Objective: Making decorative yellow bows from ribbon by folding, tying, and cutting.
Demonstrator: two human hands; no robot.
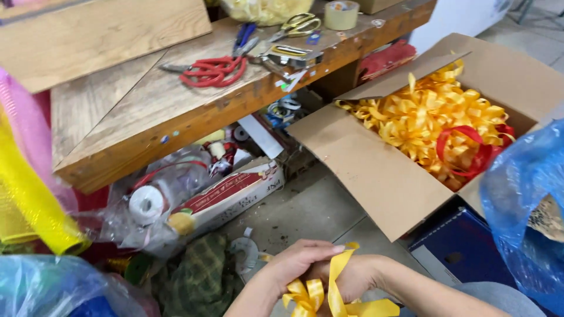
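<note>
Both hands knot a yellow ribbon bow low over the floor.

Up and right of the grip sits the open cardboard box (376,176), heaped with finished yellow bows (429,120); up and left runs the wooden desk (135,111) carrying red scissors (214,70). In the grip itself, the left hand (302,261) and right hand (358,279) are curled closed together around the yellow ribbon bow (329,296), one strip poking up between the fingers. It looks light, slick and springy, easily crushed; best pinched at the centre knot, I'd judge.
</note>
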